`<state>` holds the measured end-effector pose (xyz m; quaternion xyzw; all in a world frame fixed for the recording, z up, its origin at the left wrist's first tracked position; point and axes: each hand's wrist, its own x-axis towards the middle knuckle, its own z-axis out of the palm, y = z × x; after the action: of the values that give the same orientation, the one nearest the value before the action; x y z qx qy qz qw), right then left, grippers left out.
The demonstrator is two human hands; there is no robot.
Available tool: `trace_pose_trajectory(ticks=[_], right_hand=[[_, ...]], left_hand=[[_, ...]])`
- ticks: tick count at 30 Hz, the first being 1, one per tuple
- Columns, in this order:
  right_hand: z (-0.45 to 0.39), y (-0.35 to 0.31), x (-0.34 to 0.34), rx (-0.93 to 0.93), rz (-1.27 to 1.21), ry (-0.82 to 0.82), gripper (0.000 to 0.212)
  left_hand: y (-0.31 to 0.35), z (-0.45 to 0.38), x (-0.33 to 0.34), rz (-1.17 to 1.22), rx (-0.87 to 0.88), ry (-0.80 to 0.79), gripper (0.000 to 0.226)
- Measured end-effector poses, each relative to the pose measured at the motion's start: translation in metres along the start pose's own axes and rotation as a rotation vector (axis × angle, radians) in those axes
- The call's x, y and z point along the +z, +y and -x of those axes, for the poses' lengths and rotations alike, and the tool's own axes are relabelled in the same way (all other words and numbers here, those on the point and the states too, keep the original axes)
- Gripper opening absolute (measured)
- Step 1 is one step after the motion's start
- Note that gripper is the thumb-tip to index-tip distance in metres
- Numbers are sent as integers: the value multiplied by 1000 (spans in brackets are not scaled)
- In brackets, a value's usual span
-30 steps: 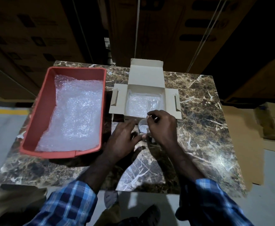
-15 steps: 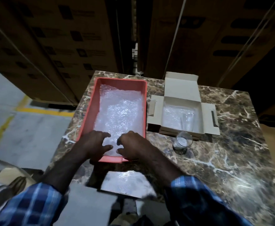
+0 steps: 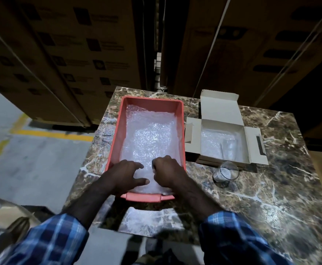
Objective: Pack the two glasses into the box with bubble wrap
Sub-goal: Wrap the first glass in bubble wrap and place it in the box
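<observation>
Bubble wrap (image 3: 148,138) fills a red plastic tray (image 3: 116,131) on the marble table. My left hand (image 3: 125,175) lies flat on the near end of the wrap, fingers spread. My right hand (image 3: 166,173) is beside it with fingers curled into the wrap. A clear glass (image 3: 226,174) stands upright on the table, right of my hands and just in front of the open cardboard box (image 3: 251,144). Inside the box lies a bubble-wrapped bundle (image 3: 219,144); a glass shape shows faintly through it.
The marble table (image 3: 271,197) ends close to my body and drops to a grey floor with yellow lines (image 3: 51,134) on the left. Stacked brown cartons (image 3: 70,54) rise behind the table.
Both hands left the glass by the box and moved left into the red tray onto the bubble wrap. The glass stays standing on the table. My view shifted left.
</observation>
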<state>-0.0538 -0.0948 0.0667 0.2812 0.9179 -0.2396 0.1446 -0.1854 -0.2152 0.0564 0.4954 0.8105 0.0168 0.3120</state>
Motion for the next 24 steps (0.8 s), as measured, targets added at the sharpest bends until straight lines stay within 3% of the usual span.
trace_pose_trajectory(ticks=[2,4,6,9,11,13,16,24], right_hand=[[-2,1,-9,11,-111,71,12],[-4,4,-15,1,-257,150,8],[0,6,-21,-18,-401,235,8],[15,7,-33,-75,-532,221,38],[20,8,-36,-108,-427,215,58],[18,11,-39,-112,-336,333,48],[16,22,-65,-65,-411,558,37],[45,89,-161,0,-437,736,42]], left_hand=[[0,1,-4,-2,30,62,53],[0,3,-8,29,71,190,7],[1,4,-14,124,103,346,31],[7,4,-33,263,128,475,20],[13,1,-45,295,149,517,14],[20,-1,-57,304,176,558,11],[35,-2,-78,321,201,602,16],[117,-21,-135,517,307,713,25]])
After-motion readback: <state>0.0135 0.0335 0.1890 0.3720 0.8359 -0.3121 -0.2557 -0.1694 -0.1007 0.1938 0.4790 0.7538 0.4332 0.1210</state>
